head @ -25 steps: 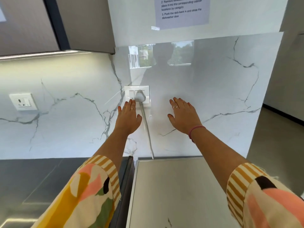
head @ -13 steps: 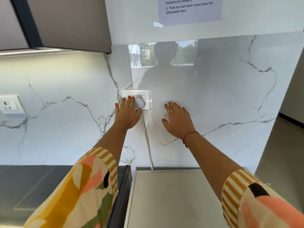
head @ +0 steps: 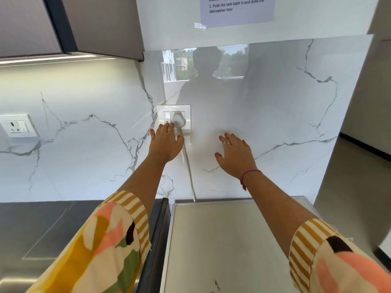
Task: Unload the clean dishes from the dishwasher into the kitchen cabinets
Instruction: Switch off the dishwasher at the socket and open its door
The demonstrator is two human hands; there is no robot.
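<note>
From the head view, you have both arms stretched out toward the marble wall. Your left hand is flat and spread, its fingertips reaching the lower edge of the white switch plate, just beside the white plug seated in it. Whether a finger actually presses a switch cannot be told. The plug's white cable runs down the wall and disappears behind the pale grey top below your arms. Your right hand is also spread wide and holds nothing, its palm facing the wall, well to the right of the plate; contact with the marble cannot be judged. A pink band circles that wrist. On the left sits the dark worktop, with a second socket on the wall above it and upper cabinets overhead. A taped paper notice hangs higher up. No dishes or open dishwasher rack appear in this view.
</note>
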